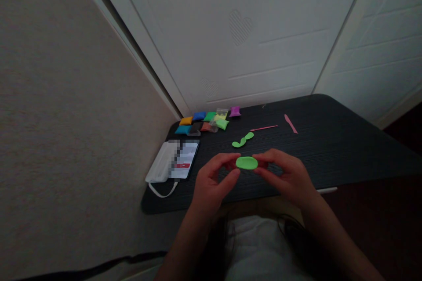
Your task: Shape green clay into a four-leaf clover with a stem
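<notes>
Between my hands is a flattened oval of light green modelling clay, held above the near part of the dark table. My left hand pinches its left end between thumb and fingers. At the opposite end, my right hand grips it the same way. Just beyond the hands, a light green clay piece with several rounded lobes lies on the table. Behind that rests a thin pink stick tool. Farther right is a pink clay knife.
Several coloured clay packets, among them a purple one and an orange one, lie along the table's back left. A lit phone sits beside a white case with a white cable. The dark table meets a white panelled door.
</notes>
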Demonstrator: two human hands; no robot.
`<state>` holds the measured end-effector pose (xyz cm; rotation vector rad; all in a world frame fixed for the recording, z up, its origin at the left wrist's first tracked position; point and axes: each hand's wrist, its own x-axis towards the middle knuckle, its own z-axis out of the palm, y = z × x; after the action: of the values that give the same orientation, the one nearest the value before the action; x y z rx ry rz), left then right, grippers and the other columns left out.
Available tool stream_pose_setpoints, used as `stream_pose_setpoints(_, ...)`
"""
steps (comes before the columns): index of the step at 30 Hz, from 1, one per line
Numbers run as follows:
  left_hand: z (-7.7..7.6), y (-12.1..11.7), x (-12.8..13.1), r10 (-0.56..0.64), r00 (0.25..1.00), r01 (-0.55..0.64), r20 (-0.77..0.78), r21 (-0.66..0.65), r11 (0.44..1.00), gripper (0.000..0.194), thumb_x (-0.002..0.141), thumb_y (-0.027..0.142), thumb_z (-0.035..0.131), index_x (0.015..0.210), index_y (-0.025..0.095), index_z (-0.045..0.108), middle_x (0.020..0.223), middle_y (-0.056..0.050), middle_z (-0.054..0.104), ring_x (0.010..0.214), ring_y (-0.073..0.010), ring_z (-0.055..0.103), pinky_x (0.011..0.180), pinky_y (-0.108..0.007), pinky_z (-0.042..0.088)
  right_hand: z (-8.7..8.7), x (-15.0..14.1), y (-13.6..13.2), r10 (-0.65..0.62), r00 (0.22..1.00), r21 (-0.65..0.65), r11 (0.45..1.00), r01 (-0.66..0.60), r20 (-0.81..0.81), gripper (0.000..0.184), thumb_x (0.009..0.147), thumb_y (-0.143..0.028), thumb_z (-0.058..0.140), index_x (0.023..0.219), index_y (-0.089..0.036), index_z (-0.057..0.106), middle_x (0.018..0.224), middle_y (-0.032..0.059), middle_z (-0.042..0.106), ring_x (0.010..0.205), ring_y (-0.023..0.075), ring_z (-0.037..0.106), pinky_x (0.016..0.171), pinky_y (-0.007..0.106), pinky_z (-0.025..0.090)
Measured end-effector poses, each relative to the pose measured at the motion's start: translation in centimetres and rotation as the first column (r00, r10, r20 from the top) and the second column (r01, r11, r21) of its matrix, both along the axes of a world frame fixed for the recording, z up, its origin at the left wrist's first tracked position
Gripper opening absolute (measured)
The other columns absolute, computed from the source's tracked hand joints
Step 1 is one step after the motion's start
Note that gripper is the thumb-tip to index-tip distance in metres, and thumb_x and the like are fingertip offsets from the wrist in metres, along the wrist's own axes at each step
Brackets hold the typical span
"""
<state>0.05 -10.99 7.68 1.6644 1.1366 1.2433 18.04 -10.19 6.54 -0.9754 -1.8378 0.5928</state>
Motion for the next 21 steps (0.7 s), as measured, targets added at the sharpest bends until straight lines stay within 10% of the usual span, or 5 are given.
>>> stream_pose_setpoints(21, 0.8, -0.3, -0.1, -0.055, 0.994, 0.061, -0.091, 0.060, 0.996, 0.022, 0.067, 0.020, 0.061, 0.089, 0.020, 0.060, 0.078, -0.002, 0.058, 0.072, -0.0135, 0.053, 0.067, -0.026, 0.042, 0.3, -0.8, -0.6, 0.131, 0.979, -0.166, 0.974, -0.157, -0.159, 0.029, 0.071, -0.028, 0.059, 0.099, -0.025, 0.055, 0.094, 0.0020, 0.062, 0.086, 0.0155, 0.058, 0.076, 0.029, 0.046)
